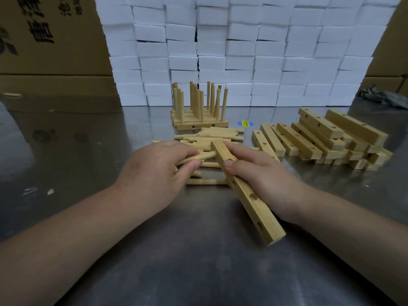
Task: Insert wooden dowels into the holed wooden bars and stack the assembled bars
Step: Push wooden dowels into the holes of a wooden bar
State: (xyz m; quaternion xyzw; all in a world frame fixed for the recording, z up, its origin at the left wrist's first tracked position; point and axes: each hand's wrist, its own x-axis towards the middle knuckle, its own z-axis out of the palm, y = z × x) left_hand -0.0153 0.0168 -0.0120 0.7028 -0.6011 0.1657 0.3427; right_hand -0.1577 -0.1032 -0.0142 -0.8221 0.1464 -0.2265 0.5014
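Scuffed, reflective metal table [198, 272], smeared in places. Behind it is a wall of stacked white foam blocks [242, 51]. Cardboard boxes [44, 40] at left carry large black printed characters, cut off by the frame and not legible whole. A grey cloth [384, 97] lies at the far right. A round blue sticker [245, 123] with a yellow patch sits on the table; its print is too small to read.

Left hand [154, 173] pinches a dowel [208, 154], its tip at the side of the holed bar [262, 215] gripped by the right hand [260, 175] — just above the loose dowels [216, 134]. Assembled bars [198, 125] stand behind them — bare bars [320, 140] are piled at right.
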